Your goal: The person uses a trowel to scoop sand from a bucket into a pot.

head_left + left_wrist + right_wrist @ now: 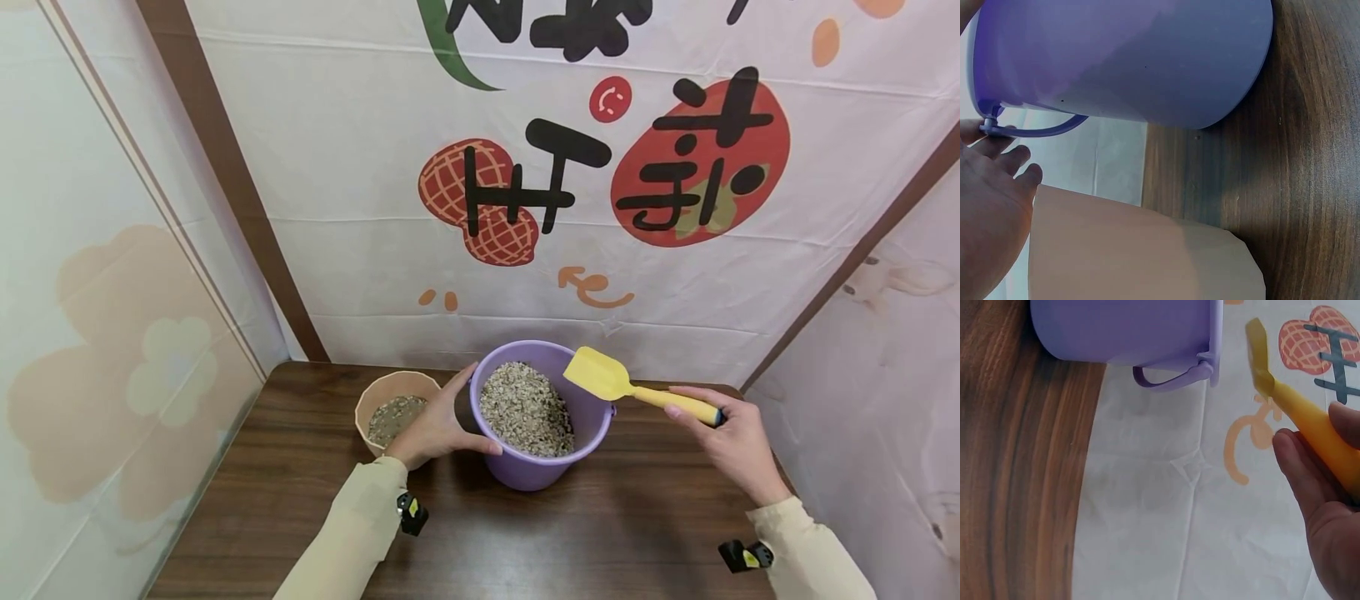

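A purple bucket [525, 475] stands on the table, partly filled with a grainy grey-beige material [525, 412]. My left hand [442, 421] holds its left side at the rim, thumb at the front and fingers farther back; in the left wrist view those fingers lie by the bucket's handle [1047, 130]. With my right hand [738, 442] I grip the handle of a yellow toy shovel [600, 373]. Its blade is above the bucket's right rim, and no material shows on it. Behind my left wrist sits a peach pot [369, 400] with greyish material inside, partly hidden by the hand.
The dark wooden table [570, 542] meets a white printed cloth [360, 250] right behind the bucket and pot. More cloth panels stand at the left and right sides. The bucket's handle [1166, 380] hangs down on its right side in the right wrist view.
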`<state>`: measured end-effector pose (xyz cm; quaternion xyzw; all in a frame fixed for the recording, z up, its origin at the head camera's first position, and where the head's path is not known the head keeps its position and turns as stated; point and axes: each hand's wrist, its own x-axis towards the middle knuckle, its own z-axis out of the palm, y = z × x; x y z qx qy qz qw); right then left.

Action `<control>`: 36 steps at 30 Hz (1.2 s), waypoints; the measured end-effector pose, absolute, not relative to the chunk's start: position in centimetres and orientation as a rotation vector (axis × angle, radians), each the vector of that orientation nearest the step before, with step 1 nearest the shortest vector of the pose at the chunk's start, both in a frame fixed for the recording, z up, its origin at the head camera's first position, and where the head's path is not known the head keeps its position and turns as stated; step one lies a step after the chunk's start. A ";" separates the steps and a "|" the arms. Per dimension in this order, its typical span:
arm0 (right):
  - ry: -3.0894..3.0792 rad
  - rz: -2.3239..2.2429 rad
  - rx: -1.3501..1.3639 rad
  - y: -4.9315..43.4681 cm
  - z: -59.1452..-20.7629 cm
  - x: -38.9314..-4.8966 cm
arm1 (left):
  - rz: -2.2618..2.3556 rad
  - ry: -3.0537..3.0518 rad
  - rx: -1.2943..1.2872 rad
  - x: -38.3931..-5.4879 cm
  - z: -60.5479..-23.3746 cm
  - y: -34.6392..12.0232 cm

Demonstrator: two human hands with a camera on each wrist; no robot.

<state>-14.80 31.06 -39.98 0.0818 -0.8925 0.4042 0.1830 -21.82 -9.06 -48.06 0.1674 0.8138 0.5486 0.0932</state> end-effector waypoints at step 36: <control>-2.802 1.106 0.491 26.6 -39.5 -19.0 | 1.640 2.430 0.529 -21.9 -48.3 -9.0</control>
